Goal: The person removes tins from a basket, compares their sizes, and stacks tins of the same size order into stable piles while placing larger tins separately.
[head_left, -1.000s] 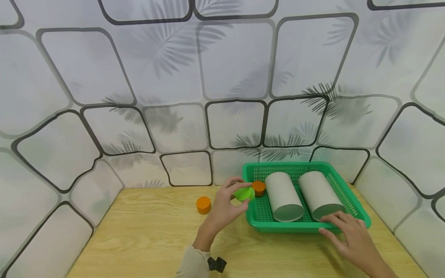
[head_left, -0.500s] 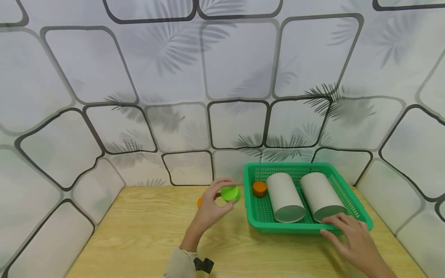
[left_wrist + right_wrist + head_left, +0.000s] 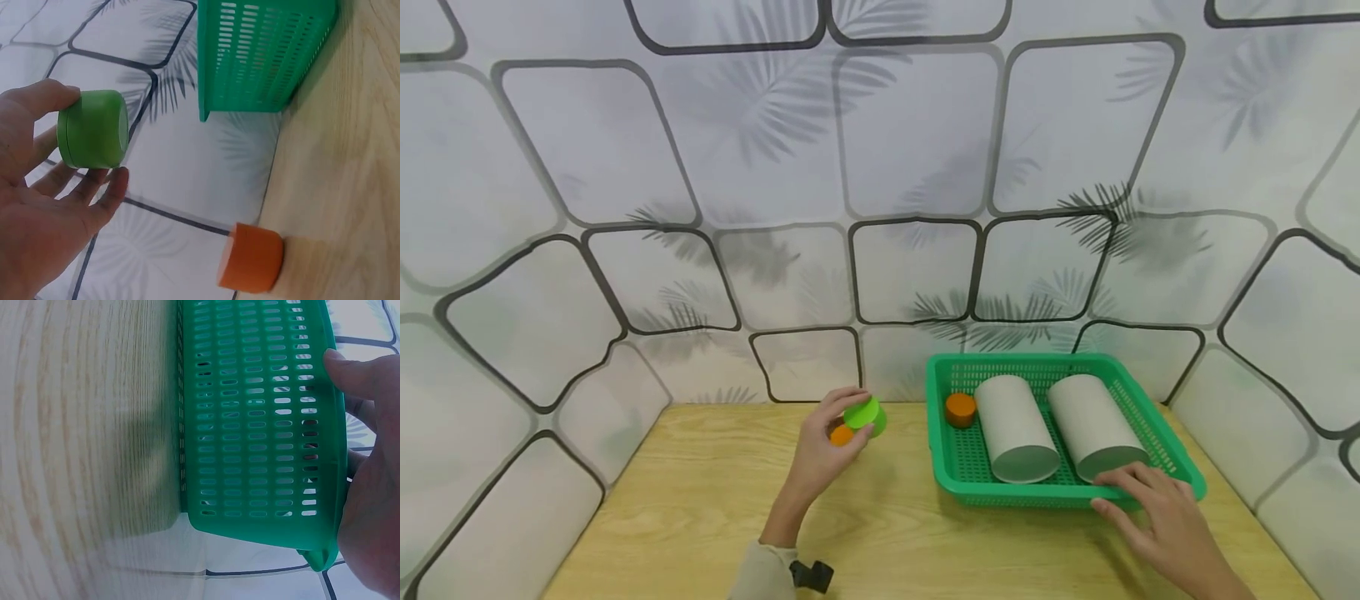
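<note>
My left hand pinches a short green cylinder between thumb and fingers, above the table. A thin seam rings the green cylinder near one end in the left wrist view. Just behind that hand stands a short orange cylinder, partly hidden from the head camera; the orange cylinder is apart from the fingers. My right hand grips the front rim of the green basket, fingers over the rim and thumb outside. In the right wrist view the thumb of the right hand lies on the rim.
Inside the basket lie two large white cylinders, a left white cylinder and a right white cylinder. Left of them is another orange cylinder. The wooden table meets a patterned wall covering at the back.
My left hand has carried the green cylinder leftward, away from over the basket's left edge, to beside the orange cylinder on the table. The right hand stays on the basket rim.
</note>
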Available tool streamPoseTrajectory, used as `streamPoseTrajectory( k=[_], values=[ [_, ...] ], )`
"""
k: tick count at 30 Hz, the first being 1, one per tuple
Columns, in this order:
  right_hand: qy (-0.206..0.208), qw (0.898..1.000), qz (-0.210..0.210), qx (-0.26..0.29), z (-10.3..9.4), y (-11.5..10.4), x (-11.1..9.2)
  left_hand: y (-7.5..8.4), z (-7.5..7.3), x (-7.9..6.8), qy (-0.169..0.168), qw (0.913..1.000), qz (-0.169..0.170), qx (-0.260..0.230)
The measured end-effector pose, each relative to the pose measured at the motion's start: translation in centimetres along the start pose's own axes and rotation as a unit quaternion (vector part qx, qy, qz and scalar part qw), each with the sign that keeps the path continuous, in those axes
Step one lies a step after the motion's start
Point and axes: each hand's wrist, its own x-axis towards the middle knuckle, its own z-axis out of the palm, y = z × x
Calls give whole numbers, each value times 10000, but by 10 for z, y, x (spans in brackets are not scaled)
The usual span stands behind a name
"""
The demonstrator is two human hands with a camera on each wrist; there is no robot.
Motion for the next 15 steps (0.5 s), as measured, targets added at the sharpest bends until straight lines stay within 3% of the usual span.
streamPoseTrajectory(
  k=[5,15],
  values=[
    [12,10000,30,-20,-2,0,0,-10,-7,-3,60,9997,-199,-117],
    [-12,10000,12,-18,0,0,-1,-20,-17,-9,301,9975,-627,91]
  ],
)
